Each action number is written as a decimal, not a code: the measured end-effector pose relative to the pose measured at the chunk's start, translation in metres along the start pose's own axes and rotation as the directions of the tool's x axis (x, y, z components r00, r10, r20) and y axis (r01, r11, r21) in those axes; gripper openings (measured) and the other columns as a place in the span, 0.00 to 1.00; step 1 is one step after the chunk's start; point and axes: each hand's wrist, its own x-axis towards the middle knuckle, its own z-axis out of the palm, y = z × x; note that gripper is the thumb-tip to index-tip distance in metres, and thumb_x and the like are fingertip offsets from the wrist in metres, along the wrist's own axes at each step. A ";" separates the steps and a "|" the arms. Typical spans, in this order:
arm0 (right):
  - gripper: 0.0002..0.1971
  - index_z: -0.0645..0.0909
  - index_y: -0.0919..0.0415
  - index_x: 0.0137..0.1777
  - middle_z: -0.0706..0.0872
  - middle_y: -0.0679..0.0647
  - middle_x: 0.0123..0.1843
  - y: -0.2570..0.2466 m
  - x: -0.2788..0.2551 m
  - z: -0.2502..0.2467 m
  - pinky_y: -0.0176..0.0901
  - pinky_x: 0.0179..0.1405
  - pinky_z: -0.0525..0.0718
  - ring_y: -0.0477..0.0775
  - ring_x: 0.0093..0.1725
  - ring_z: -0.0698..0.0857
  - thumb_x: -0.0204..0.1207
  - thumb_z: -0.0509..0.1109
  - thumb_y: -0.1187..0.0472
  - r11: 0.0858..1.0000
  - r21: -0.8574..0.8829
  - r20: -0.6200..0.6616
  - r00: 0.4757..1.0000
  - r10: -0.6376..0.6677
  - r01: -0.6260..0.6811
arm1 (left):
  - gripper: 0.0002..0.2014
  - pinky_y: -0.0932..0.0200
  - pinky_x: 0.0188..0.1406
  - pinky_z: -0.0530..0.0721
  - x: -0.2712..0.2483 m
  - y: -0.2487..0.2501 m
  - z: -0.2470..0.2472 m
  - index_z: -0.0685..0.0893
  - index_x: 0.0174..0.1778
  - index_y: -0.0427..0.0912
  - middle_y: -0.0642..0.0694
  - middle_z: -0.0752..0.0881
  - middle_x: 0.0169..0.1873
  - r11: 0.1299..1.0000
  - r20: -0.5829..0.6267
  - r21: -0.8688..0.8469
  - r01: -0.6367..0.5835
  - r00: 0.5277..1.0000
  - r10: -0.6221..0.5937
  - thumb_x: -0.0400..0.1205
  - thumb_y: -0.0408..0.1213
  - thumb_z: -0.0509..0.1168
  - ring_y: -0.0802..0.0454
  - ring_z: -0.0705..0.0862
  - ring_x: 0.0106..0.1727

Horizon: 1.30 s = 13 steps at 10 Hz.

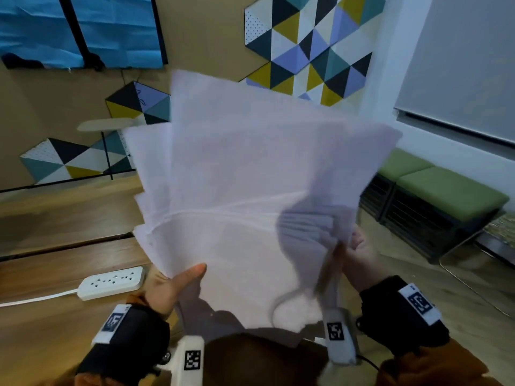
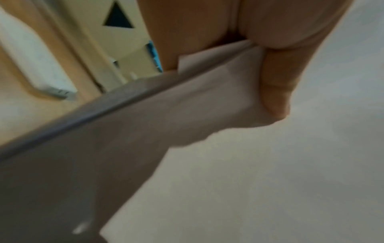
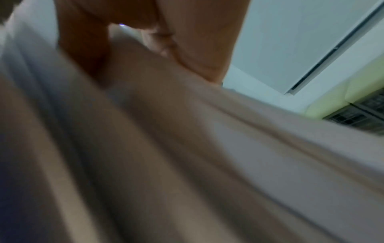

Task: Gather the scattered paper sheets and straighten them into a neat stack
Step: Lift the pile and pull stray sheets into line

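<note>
Several white paper sheets are held upright in front of me, fanned out with uneven edges. My left hand pinches their lower left edge, thumb lying on the front face. My right hand grips the lower right edge, and its fingers show as a shadow through the paper. In the left wrist view the thumb presses on the sheets. The right wrist view is blurred; fingers curl over the sheets.
A wooden table lies below, with a white power strip at my left. Patterned panels hang on the wall behind. A green-cushioned bench stands at the right.
</note>
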 end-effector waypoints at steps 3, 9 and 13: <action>0.26 0.89 0.50 0.38 0.92 0.47 0.36 0.045 -0.023 -0.016 0.36 0.38 0.86 0.45 0.37 0.87 0.44 0.81 0.34 0.994 -0.069 -0.134 0.988 0.075 -0.084 | 0.20 0.66 0.27 0.86 -0.008 -0.006 0.005 0.88 0.34 0.41 0.49 0.92 0.27 0.999 0.060 -0.032 0.033 0.998 -0.031 0.74 0.11 0.59 0.57 0.89 0.29; 0.15 0.86 0.53 0.39 0.85 0.38 0.33 0.022 0.005 0.001 0.30 0.39 0.80 0.34 0.38 0.82 0.58 0.80 0.72 0.901 -0.331 -0.246 0.948 0.203 -0.279 | 0.10 0.77 0.19 0.78 -0.009 0.034 0.020 0.80 0.34 0.34 0.54 0.88 0.17 0.990 0.054 0.142 -0.003 0.999 -0.005 0.64 0.19 0.71 0.68 0.82 0.18; 0.22 0.87 0.44 0.21 0.86 0.30 0.23 0.022 0.002 0.014 0.30 0.40 0.83 0.30 0.33 0.85 0.21 0.85 0.46 0.911 -0.304 -0.153 0.958 0.243 -0.279 | 0.19 0.74 0.32 0.85 0.001 0.025 0.035 0.84 0.48 0.42 0.53 0.91 0.35 0.986 -0.083 0.127 -0.110 0.989 0.121 0.62 0.29 0.79 0.65 0.89 0.38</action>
